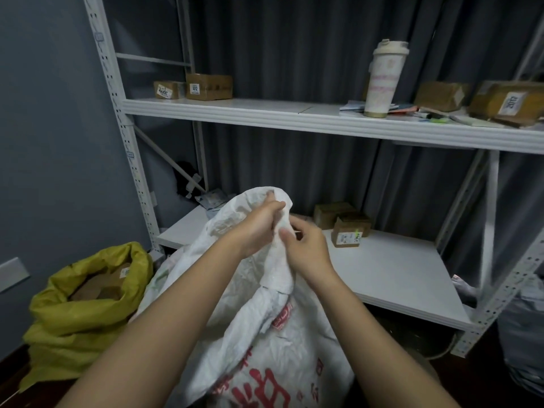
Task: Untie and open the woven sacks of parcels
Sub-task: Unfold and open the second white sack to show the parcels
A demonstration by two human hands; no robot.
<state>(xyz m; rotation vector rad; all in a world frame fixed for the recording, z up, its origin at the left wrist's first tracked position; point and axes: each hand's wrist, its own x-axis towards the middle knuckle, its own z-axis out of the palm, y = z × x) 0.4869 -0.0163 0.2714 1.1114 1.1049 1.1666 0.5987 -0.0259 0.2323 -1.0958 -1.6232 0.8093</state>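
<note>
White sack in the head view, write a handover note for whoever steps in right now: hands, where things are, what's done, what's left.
Left hand grips the bunched neck of the white sack near its top.
Right hand pinches the same twisted neck just below.
The white sack stands in front of the lower shelf, its neck not yet opened.
Done: the yellow sack on the left is open, with cardboard parcels showing inside.
Left: loosen the white sack's neck and spread it open.
</note>
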